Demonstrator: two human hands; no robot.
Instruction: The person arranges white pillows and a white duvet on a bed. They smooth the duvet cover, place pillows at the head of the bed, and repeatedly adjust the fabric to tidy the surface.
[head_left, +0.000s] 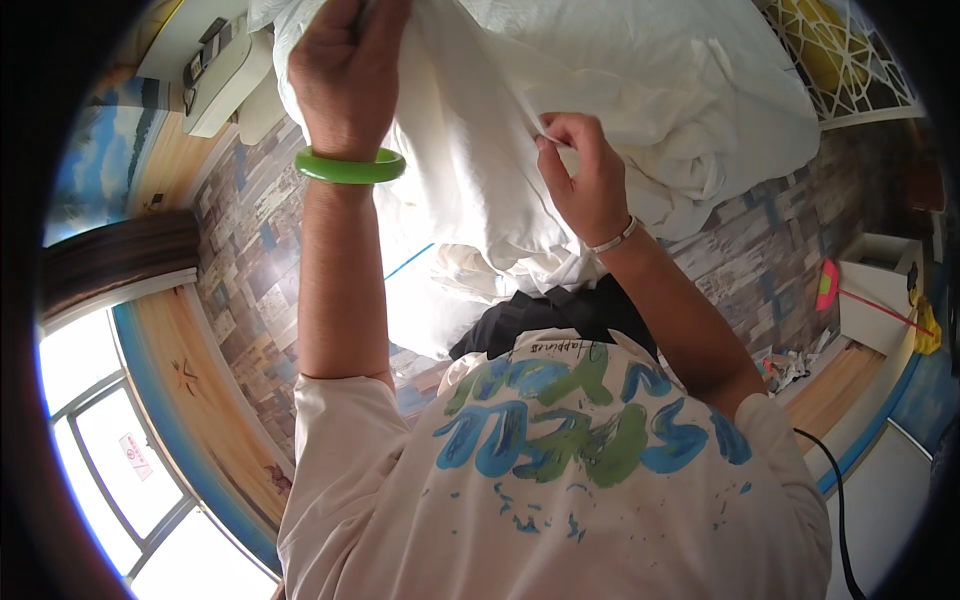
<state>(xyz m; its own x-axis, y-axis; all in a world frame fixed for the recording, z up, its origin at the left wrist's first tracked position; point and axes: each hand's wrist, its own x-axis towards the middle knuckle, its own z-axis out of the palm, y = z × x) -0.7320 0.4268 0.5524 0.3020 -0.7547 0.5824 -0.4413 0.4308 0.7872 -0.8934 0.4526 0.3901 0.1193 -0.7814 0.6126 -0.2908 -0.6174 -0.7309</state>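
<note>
White bedding fabric (465, 150) hangs in folds between my hands and down in front of my body. My left hand (349, 75), above a green bangle (351, 166), is raised at the top of the view; its fingertips are partly cut off and the fabric hangs from beside them. Lower and to the right, my right hand (581, 169) pinches an edge of the same fabric between thumb and fingers. Beyond both hands a rumpled white cover (660, 90) lies spread over a bed. More crumpled white cloth lies low against my dark clothing.
Patchwork-patterned flooring (255, 262) surrounds the bed. At the right stand a white bin-like box (874, 285) and a pink dustpan (826, 285), with litter (787, 367) near the wall. A white lattice panel (840, 60) is at the upper right, a window (127, 450) at the lower left.
</note>
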